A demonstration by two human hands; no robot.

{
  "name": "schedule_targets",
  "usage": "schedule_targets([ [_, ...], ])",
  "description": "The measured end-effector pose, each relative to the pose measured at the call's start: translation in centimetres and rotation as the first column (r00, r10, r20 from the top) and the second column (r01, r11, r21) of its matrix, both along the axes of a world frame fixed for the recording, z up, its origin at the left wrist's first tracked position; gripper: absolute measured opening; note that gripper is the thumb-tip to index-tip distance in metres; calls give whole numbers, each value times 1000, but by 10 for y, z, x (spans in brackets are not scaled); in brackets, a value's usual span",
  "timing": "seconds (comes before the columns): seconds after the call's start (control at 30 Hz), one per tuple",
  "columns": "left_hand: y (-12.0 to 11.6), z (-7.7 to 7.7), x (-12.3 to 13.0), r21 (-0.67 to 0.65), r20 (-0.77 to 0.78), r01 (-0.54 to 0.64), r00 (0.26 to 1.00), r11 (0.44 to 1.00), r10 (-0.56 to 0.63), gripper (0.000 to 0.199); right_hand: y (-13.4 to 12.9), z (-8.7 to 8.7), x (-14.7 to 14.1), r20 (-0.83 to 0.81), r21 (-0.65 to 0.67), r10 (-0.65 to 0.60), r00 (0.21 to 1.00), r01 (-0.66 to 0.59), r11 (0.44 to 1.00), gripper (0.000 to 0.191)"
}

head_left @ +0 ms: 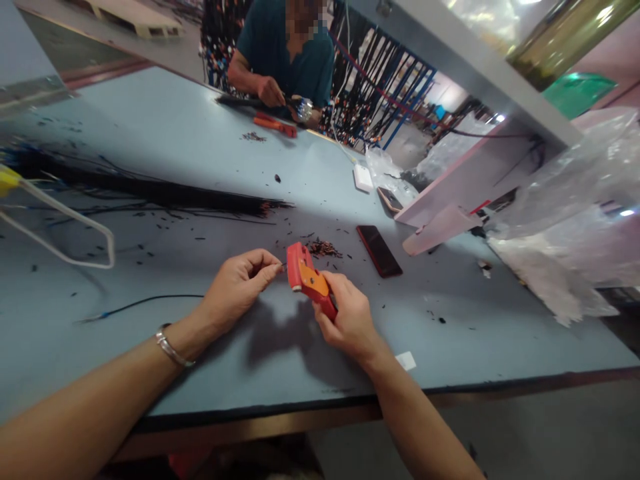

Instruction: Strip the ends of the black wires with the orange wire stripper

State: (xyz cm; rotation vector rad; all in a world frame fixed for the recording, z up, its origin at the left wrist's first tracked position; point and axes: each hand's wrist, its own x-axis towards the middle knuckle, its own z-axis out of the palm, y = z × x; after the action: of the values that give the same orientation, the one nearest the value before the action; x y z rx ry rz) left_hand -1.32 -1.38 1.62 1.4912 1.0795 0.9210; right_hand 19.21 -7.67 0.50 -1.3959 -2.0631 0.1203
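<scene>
My left hand (245, 283) pinches a thin black wire (155, 297) near one end. The wire's tail runs out to the left over the table and finishes in a blue-and-bare tip. Wrapped around red-and-orange wire strippers (311, 279), my right hand (347, 313) holds the tool with its head up against the wire's end. Whether the jaws have closed on the wire is hidden. Just behind the tool's head lies a heap of short cut-off bits (325, 249), black and copper-coloured. A long bundle of black wires (165, 190) stretches across the table at the left.
A dark phone with a red edge (379, 251) lies right of the heap. Across the table (240, 373), a person (285, 60) holds black wires, with another orange-red tool (275, 125) nearby. A white bent rod (75, 213) juts in at left; plastic bags (565, 220) crowd the right.
</scene>
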Motion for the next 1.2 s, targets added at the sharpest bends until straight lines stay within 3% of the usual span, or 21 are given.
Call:
schedule_targets([
  [0.27, -2, -3, 3, -144, 168, -23, 985, 989, 47, 25, -1, -3, -5, 110, 197, -4, 994, -18, 980, 47],
  [0.37, -1, -1, 4, -147, 149, -75, 984, 986, 97, 24, -3, -1, -6, 15, 96, 39, 999, -40, 995, 48],
  [0.43, 0, 1, 3, -107, 109, -121, 985, 987, 132, 23, -5, 2, -8, -181, -80, 63, 982, -78, 994, 44],
  [0.5, 0, 2, 2, -42, 51, -144, 988, 989, 146, 22, -7, 5, -11, -483, -289, 52, 874, -215, 933, 37],
  [0.6, -1, 2, 1, 48, -52, -117, 991, 992, 120, 21, -8, 7, -16, -853, -411, -93, 513, -552, 726, 36],
  [0.67, -2, 2, 1, 83, -115, -92, 988, 992, 101, 21, -7, 6, -19, -919, -389, -210, 334, -678, 624, 39],
  [0.73, -4, 4, 2, 113, -164, -78, 982, 991, 96, 21, -5, 4, -21, -918, -394, -286, 276, -720, 572, 39],
  [0.83, -7, 8, 4, 172, -218, -65, 971, 983, 102, 19, -2, 2, -22, -902, -423, -326, 282, -724, 544, 39],
  [0.93, -9, 12, 4, 203, -241, -57, 965, 977, 107, 17, -1, 0, -23, -892, -450, -313, 325, -702, 552, 39],
  [1.2, -8, 14, 5, 150, -187, -50, 979, 987, 78, 18, 0, 4, -24, -872, -485, -254, 419, -662, 571, 39],
])
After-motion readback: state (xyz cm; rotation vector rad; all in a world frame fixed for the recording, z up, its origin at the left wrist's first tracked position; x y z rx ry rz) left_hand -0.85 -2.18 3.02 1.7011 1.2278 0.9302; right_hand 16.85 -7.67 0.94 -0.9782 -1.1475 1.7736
